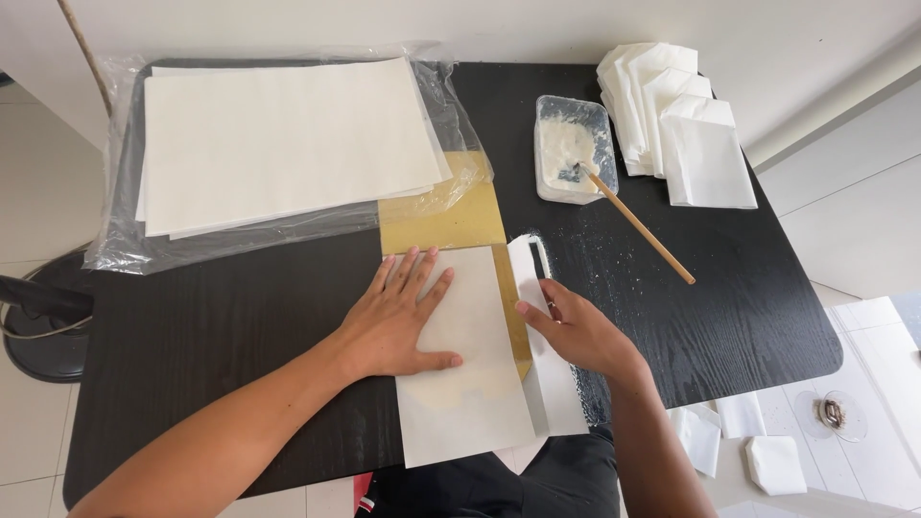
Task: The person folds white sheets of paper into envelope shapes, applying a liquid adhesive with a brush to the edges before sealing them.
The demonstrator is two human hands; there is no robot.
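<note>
My left hand (398,321) lies flat, fingers spread, on a white paper sheet (470,393) folded over a gold card (443,223) on the black table (211,336). My right hand (576,331) presses its fingertips on the sheet's narrow right flap (530,264), which lies along the card's right edge. Neither hand grips anything; both push down on the paper.
A stack of large white sheets (288,139) lies on clear plastic wrap at the back left. A clear tub of white paste (573,147) holds a wooden-handled brush (638,225). Folded white paper pieces (686,125) are piled back right. More white pieces (772,460) lie on the floor.
</note>
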